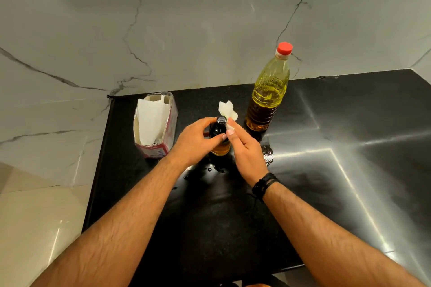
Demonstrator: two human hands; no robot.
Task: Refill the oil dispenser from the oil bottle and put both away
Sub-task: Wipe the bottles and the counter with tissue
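Taking the small dark-capped glass oil dispenser near the middle of the black polished stone counter as the landmark, and reading from the left: well to its left stands an open cardboard tissue box with a white sheet poking up. Next comes the left hand, whose grip is curled round the dispenser's dark upper body, thumb and fingers holding it upright on the counter. Amber oil shows in the dispenser's lower part below the fingers; how high it reaches is hidden by the hand and dark glass. Immediately to the dispenser's right, the right hand pinches a crumpled white paper tissue between thumb and fingers, pressed against the dispenser's neck just beside the cap. Just right of that hand, a small glossy wet patch lies on the counter, probably spilled oil. Further right and behind stands the tall clear plastic oil bottle with a red cap, cap on, upright, apart from both hands and partly full.

Judging from this, the pouring looks finished: both containers are capped, and the step in hand seems to be wiping drips off the dispenser. Left to do: likely mopping the patch, then putting both the dispenser and the bottle away.
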